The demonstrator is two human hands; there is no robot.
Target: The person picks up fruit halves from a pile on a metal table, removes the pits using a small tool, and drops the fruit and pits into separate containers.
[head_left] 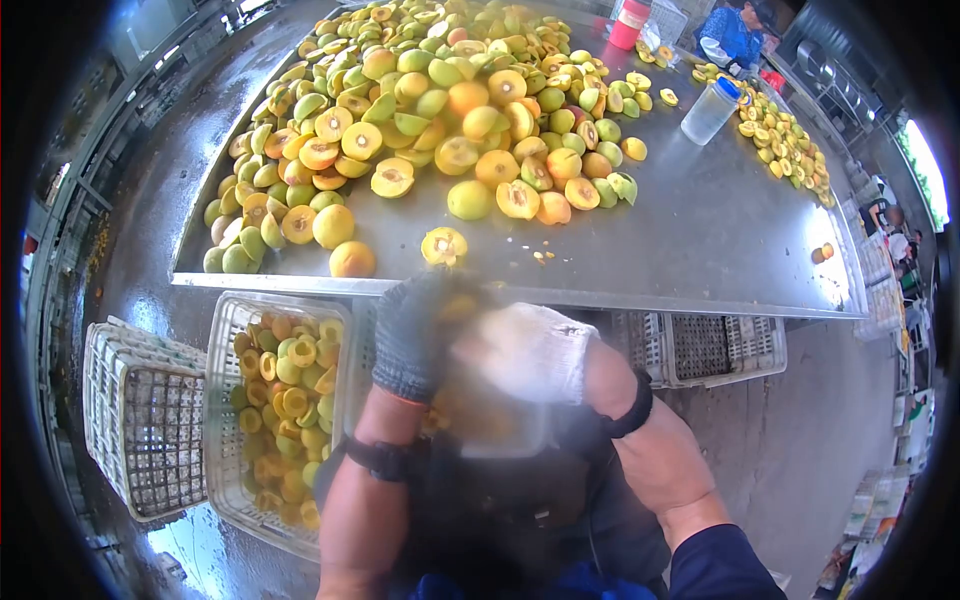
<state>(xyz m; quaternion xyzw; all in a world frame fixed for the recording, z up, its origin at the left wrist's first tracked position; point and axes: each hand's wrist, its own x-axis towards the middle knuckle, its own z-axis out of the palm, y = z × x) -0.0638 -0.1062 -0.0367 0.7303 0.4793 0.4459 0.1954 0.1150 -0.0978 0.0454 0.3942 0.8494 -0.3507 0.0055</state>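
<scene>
My left hand, in a dark grey glove, is raised in front of the table's near edge. Beside it is my right hand, in a white glove. The two hands come close together around a blurred yellowish thing, perhaps a piece of fruit, too smeared to name. Motion blur hides the fingers of both hands. Just beyond them, a cut yellow fruit half lies on the metal table. Behind it rises a large pile of halved and whole green-yellow fruit.
A crate of fruit halves stands at the left, next to an empty-looking white crate. Under the table's right side is another crate. A blue-lidded jug, a red container and a person in blue are farther back.
</scene>
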